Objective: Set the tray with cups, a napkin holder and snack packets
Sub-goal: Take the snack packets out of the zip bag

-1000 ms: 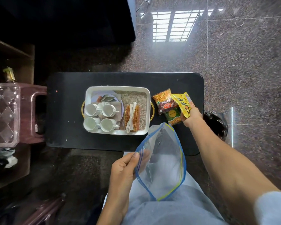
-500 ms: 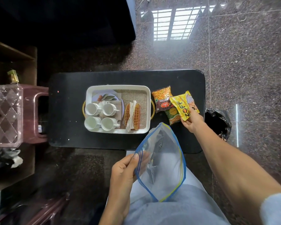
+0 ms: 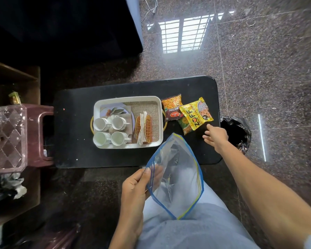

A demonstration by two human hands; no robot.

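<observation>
A: Right hand (image 3: 216, 137)?
B: Fingers spread, empty, near snack packets (image 3: 187, 113) at the surface's (image 3: 75, 141) right end, beside the tray (image 3: 127, 100).
A: Left hand (image 3: 136, 189)?
B: Pinching the clear zip bag (image 3: 178, 177).

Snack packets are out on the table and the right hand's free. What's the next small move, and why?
Probably right hand picks up the yellow packet, topmost of three beside the tray, and sets it inside: cups and napkin holder are already there.

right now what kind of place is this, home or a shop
Most likely a room in a home. A low black table stands on polished granite floor tiles, carrying a white tray set with teacups, and a plastic stool sits beside it.
</observation>
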